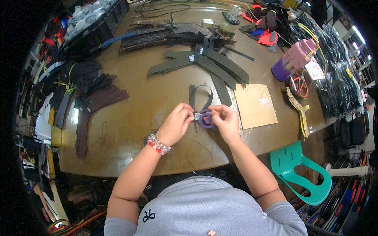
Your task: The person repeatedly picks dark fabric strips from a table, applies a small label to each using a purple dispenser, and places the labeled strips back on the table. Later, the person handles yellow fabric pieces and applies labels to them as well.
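In front of me a dark strap lies on the table, bent into a loop, with a small white label at its near end. The fingertips of my left hand pinch the strap's end beside that label. Between the bent fingers of my right hand is a small purple ring-shaped thing, close against the strap's end. Its exact kind I cannot make out. A bracelet of clear and red beads circles my left wrist.
Dark strap bundles lie beyond my hands and at the left. To the right are a tan board, a pink-purple bottle, scissors and a yellow-taped curved tool. A green chair stands by the table's edge.
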Demonstrator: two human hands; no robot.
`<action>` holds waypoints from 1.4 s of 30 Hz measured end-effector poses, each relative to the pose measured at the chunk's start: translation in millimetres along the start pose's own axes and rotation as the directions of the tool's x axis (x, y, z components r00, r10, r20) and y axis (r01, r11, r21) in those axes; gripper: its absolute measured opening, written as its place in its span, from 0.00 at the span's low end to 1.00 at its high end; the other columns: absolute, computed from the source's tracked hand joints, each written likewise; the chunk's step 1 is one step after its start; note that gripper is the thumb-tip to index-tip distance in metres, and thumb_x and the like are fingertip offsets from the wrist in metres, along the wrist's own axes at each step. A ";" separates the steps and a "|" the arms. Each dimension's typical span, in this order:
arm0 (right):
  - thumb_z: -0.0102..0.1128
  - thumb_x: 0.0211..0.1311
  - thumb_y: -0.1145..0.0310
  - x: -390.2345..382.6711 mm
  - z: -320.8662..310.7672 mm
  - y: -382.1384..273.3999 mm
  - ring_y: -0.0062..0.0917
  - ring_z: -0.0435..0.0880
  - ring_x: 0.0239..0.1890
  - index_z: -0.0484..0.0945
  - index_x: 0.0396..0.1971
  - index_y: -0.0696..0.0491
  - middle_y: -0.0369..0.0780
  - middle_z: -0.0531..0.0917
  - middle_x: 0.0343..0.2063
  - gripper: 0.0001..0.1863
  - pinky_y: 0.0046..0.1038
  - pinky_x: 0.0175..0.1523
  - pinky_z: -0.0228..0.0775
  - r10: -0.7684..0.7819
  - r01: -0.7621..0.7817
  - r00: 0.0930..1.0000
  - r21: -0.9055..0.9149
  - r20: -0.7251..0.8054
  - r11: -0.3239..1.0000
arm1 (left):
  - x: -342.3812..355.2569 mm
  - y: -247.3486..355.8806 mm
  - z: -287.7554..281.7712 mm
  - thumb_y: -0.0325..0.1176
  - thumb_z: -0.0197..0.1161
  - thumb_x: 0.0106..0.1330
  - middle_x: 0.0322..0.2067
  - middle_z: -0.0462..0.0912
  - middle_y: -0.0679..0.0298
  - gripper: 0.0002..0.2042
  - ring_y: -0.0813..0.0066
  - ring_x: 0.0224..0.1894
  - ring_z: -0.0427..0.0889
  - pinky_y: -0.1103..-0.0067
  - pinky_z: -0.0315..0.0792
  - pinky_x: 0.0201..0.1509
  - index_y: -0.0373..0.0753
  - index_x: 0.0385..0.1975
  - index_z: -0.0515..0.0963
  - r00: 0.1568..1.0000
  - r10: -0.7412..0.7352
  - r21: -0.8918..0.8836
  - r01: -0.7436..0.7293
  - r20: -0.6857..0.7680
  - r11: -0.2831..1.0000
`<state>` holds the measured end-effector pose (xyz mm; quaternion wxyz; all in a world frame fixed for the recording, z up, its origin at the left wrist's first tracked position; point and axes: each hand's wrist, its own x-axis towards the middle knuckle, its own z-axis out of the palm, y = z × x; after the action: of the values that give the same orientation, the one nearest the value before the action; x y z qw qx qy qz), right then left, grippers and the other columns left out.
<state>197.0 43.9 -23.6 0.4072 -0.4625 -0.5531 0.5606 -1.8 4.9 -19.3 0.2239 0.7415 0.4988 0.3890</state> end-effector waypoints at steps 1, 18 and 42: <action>0.55 0.64 0.77 -2.4 2.0 0.7 0.16 0.83 0.32 0.79 0.40 0.63 0.38 0.84 0.29 0.08 0.17 0.36 0.74 -0.017 0.017 1.000 -0.002 0.011 1.000 | 0.1 -0.8 -1.3 0.23 0.58 0.62 0.40 0.75 0.56 0.03 0.60 0.40 0.77 0.72 0.73 0.45 0.32 0.32 0.72 1.000 -0.022 -0.032 0.022 -0.001 0.999; 0.61 0.56 0.77 -13.8 16.2 -7.0 0.10 0.75 0.23 0.83 0.36 0.60 0.35 0.82 0.20 0.08 0.16 0.30 0.69 -0.183 0.171 0.983 -0.303 -0.012 0.937 | -0.5 -5.3 2.6 0.21 0.57 0.62 0.39 0.74 0.54 0.02 0.58 0.39 0.78 0.72 0.74 0.44 0.30 0.32 0.72 0.999 -0.022 -0.052 0.020 -0.029 0.998; 0.50 0.71 0.70 8.1 -3.2 -1.5 0.22 0.82 0.35 0.73 0.49 0.61 0.40 0.79 0.38 0.13 0.24 0.33 0.83 0.061 0.010 0.982 0.378 -0.176 0.926 | 45.5 -18.4 -2.0 0.33 0.55 0.66 0.37 0.74 0.54 0.07 0.53 0.41 0.76 0.66 0.72 0.46 0.35 0.34 0.72 0.999 -0.051 0.321 0.050 -0.007 0.946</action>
<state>198.1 52.6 -22.5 0.5307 -0.4326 -0.3889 0.6164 -4.7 53.8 -15.2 0.1106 0.7553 0.5740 0.2962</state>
